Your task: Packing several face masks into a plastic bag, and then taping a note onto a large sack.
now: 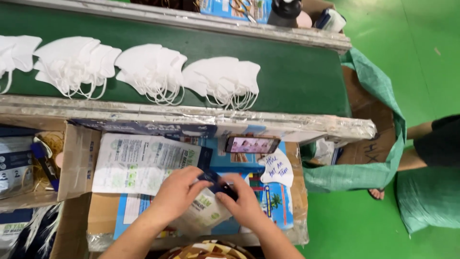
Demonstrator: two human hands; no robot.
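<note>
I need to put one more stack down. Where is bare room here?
The green belt is bare right of the last mask stack, up to its end. The cardboard worktop under both hands is crowded with packets and a phone.

Factory packing line: green conveyor belt (297, 72) carrying stacks of white face masks (223, 79), cardboard boxes (76, 158), printed packaging bags (139, 163), green painted floor (383, 29).

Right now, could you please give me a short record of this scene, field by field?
Left hand: grips a dark blue packet at its left end
Right hand: grips the same packet from the right
Under hands: printed plastic bag
Green belt: four stacks of white masks
Ledge: phone, screen lit
</note>
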